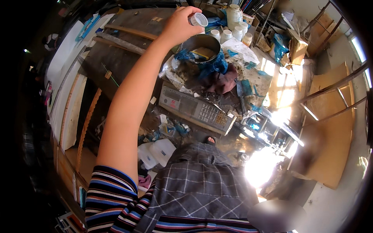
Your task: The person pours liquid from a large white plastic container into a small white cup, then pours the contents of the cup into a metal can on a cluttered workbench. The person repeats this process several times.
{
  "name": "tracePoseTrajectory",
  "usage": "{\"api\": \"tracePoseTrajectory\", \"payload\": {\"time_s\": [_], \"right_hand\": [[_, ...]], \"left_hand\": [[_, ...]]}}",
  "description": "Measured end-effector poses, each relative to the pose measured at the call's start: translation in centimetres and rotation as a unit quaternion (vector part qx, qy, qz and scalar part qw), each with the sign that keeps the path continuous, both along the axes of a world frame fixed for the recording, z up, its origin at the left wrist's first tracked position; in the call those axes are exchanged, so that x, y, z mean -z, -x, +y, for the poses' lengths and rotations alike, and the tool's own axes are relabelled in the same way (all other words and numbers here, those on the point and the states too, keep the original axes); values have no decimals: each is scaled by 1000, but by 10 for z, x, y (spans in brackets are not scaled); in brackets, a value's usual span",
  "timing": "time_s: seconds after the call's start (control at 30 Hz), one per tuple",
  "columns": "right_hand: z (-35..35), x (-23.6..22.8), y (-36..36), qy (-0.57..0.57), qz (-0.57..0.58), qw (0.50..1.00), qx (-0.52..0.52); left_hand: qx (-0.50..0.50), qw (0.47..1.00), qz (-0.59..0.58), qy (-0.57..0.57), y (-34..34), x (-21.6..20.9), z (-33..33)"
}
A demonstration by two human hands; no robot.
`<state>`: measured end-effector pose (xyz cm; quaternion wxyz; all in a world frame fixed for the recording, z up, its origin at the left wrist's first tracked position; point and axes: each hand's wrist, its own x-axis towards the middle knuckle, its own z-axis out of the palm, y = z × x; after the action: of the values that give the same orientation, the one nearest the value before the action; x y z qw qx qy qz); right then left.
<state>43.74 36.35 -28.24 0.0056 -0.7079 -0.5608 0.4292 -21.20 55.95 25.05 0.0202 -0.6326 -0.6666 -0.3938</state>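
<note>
My left arm stretches up and away from me, and at its end my left hand (179,28) is closed round a small white plastic cup (199,20), its round rim tilted toward the right. Just below and to the right of the cup stands a dark round pot (215,46) with a tan-coloured thing lying inside and blue plastic film (217,65) around its rim. What is in the cup cannot be made out. My right hand does not show in the picture.
Several white bottles and jars (226,36) stand behind the pot. Nearer me are a crumpled mauve cloth (224,80) and a grey scale with a keypad (194,108). Long wooden strips (130,32) lie at left; a brown board (330,132) leans at right. Strong sunlight glares at lower right.
</note>
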Motion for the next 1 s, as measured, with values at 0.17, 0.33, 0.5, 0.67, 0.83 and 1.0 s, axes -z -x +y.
{"api": "tracePoseTrajectory", "payload": {"time_s": [0.17, 0.33, 0.5, 0.67, 0.83, 1.0], "right_hand": [[6, -14, 6, -27, 37, 999, -15], [16, -37, 27, -54, 114, 992, -25], [20, -61, 37, -74, 267, 961, -5], [32, -255, 140, 9, 14, 973, -228], [32, -354, 203, -27, -108, 901, -420], [28, -387, 252, -8, -223, 852, -475]], "left_hand": [[94, 927, -361, -48, -46, -13, -138], [77, 909, -395, 112, -108, 56, -270], [53, 866, -447, 218, -163, 161, -319], [42, 906, -357, 224, -185, 232, -340], [18, 921, -344, 181, -203, 265, -324], [33, 895, -383, 224, -211, 280, -308]]}}
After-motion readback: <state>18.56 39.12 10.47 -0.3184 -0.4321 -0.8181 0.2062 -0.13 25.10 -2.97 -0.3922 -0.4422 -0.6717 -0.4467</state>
